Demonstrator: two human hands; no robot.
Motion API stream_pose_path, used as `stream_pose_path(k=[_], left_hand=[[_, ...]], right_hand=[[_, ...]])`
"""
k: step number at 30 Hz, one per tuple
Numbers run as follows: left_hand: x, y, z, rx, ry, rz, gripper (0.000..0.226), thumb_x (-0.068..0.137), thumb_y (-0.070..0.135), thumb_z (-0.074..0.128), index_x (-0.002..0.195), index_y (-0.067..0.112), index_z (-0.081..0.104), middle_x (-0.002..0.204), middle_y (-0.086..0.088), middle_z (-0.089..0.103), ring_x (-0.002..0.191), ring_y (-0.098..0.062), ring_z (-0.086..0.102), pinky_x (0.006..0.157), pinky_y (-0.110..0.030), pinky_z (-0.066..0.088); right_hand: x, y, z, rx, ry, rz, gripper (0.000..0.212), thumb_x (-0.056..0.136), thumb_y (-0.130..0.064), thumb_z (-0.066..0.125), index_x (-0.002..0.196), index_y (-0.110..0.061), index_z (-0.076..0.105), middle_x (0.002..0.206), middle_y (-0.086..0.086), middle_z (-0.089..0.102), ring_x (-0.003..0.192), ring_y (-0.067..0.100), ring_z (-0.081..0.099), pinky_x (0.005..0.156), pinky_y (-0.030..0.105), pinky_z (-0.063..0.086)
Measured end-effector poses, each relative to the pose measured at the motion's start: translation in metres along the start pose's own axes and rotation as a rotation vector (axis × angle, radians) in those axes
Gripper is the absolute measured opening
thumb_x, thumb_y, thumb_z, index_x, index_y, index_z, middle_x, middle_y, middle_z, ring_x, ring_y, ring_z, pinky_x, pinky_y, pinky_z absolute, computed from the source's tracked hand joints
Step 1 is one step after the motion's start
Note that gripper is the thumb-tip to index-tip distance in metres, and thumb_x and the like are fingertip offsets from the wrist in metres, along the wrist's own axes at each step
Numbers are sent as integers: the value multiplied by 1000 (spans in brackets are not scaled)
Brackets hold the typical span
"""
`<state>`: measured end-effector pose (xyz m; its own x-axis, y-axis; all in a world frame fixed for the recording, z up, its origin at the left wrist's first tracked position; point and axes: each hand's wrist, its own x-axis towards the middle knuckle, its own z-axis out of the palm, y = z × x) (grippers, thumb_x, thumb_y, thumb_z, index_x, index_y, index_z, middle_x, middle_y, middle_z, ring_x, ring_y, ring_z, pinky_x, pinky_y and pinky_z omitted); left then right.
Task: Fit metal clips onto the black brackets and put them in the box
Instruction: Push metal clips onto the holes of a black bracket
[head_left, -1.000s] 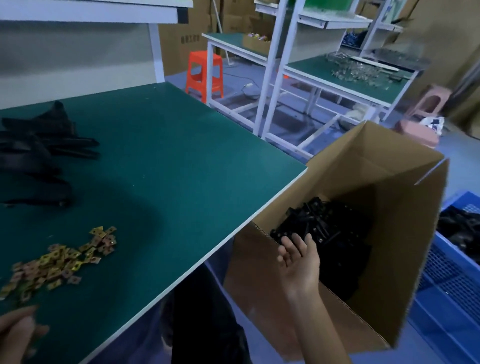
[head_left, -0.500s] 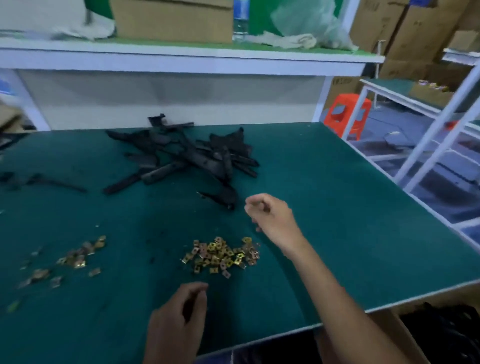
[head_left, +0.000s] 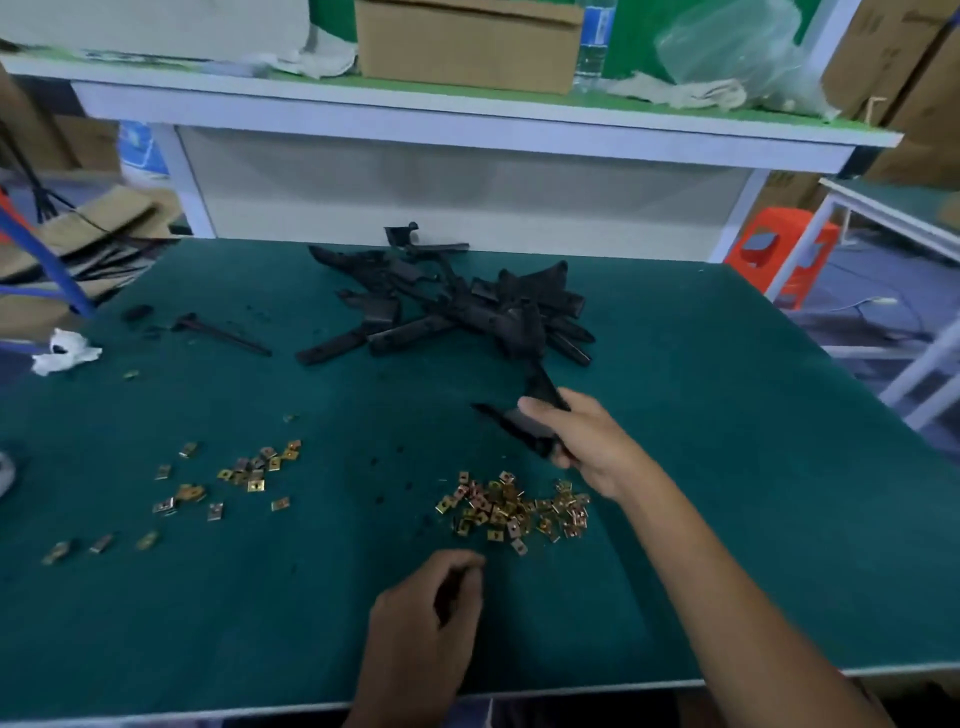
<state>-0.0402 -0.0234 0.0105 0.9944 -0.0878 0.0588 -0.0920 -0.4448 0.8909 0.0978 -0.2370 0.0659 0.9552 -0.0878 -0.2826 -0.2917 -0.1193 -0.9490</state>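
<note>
WORKBENCH, MID-SHIFT: We see the right hand (head_left: 592, 447) closed around a black bracket (head_left: 519, 423), thumb across its top and fingers tucked beneath. The bracket's long axis lies on a diagonal. Its narrow free end points out of the grip to the left and slightly away from the person, and its other end is buried in the palm. A second black arm rises from the grip toward the far side of the bench; we cannot tell whether it belongs to the same piece. Nor can we tell whether the bracket is lifted or touches the mat.

Beyond the grip and a little to its left lies the tangled pile of black brackets (head_left: 457, 312), well apart from the hand. Just on the near side of the grip sits a heap of brass-coloured metal clips (head_left: 514, 512). Nearer again, close to the bench's white front edge, is the left hand (head_left: 426, 623), its fingers curled toward the thumb. We cannot tell whether it pinches a clip.

Far to the grip's left are a thinner scatter of clips (head_left: 244, 475), a lone black strip (head_left: 223, 335) and a crumpled white scrap (head_left: 65, 353).

To the grip's right, the green mat (head_left: 753, 493) stretches to the bench's right edge, with an orange stool (head_left: 779, 254) standing past it. A white shelf (head_left: 467, 135) overhangs the back of the bench, above the pile, carrying a cardboard carton (head_left: 467, 52).
</note>
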Motion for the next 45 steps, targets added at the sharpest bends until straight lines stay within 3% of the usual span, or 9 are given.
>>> stream_pose_path(k=[2, 7, 12, 16, 20, 27, 33, 38, 45], left_hand=[[2, 6, -2, -78, 28, -36, 14, 93, 43, 64, 95, 57, 64, 84, 24, 70, 79, 0, 66, 65, -15, 50], [7, 42, 1, -287, -45, 26, 32, 78, 73, 64, 106, 58, 63, 98, 23, 71, 89, 3, 66, 70, -9, 47], [3, 57, 17, -76, 86, 452, 25, 94, 20, 61, 112, 34, 72, 113, 17, 62, 101, -1, 63, 82, -13, 49], [1, 46, 20, 47, -43, 672, 43, 92, -2, 51, 124, 22, 68, 133, 11, 57, 118, -3, 58, 93, -21, 51], [30, 39, 9, 112, 44, 506, 41, 97, 5, 52, 128, 28, 64, 127, 16, 63, 117, 3, 56, 96, -13, 44], [105, 8, -5, 643, -96, 175, 34, 104, 28, 51, 135, 21, 62, 123, -9, 57, 112, -26, 51, 93, -31, 44], [108, 16, -5, 424, -64, 106, 7, 94, 17, 67, 100, 20, 64, 97, 6, 67, 95, -16, 61, 81, -29, 47], [81, 36, -8, 45, -47, 28, 12, 96, 21, 66, 100, 32, 68, 89, 19, 70, 86, 6, 64, 71, -2, 44], [32, 47, 8, -554, -222, -218, 10, 98, 14, 62, 95, 17, 71, 76, 5, 68, 69, -8, 59, 64, -19, 50]], right_hand=[[-36, 9, -7, 215, 30, -97, 23, 94, -36, 73, 99, -15, 64, 76, -5, 65, 55, 11, 48, 43, 23, 37], [-122, 45, 1, 302, 68, -214, 27, 85, -33, 76, 111, -30, 69, 95, 3, 70, 80, 16, 66, 59, 27, 52], [-170, 76, 11, 619, -94, -131, 77, 76, -38, 87, 145, -23, 54, 138, 15, 64, 129, 31, 61, 104, 39, 53], [-176, 81, 11, 770, 33, 47, 51, 84, -45, 70, 129, -19, 70, 117, 19, 74, 96, 28, 75, 69, 33, 63], [-160, 77, 9, 807, 253, -71, 44, 82, -19, 63, 125, -12, 70, 96, 12, 75, 64, 12, 65, 51, 20, 56], [-135, 86, 27, 773, 319, -178, 41, 89, -12, 64, 129, -15, 66, 113, 9, 77, 94, 20, 70, 73, 22, 59], [-133, 89, 26, 744, 313, -162, 45, 81, -20, 68, 126, -20, 68, 112, 6, 77, 93, 16, 72, 75, 24, 59], [-131, 91, 26, 781, 311, -164, 51, 81, -21, 72, 131, -20, 66, 116, 9, 76, 90, 15, 71, 79, 24, 59], [-130, 90, 25, 874, 267, -221, 39, 85, -19, 71, 124, -22, 74, 119, 13, 74, 91, 17, 71, 83, 29, 59]])
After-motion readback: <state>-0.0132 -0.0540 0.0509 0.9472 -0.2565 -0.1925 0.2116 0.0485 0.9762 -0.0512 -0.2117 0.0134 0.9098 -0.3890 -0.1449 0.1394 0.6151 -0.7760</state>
